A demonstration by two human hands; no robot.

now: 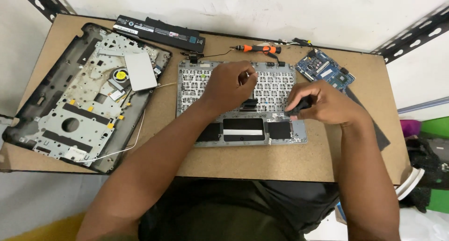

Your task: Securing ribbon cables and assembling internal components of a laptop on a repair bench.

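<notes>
An upturned laptop palmrest and keyboard frame (206, 138), silver with black patches, lies in the middle of the brown table (262, 164). My left hand (227, 86) rests on the back of the keyboard, fingers curled as if pinching something small near a black ribbon piece (249, 104). What it pinches is hidden. My right hand (322, 103) hovers over the frame's right side, gripping a small black object (299, 105) between thumb and fingers.
A black laptop base shell (75, 96) with metal plate, fan and grey drive lies at the left, with a white cable trailing off it. A black battery (161, 33) sits at the back. An orange-handled screwdriver (257, 49) and a blue circuit board (325, 70) lie at the back right.
</notes>
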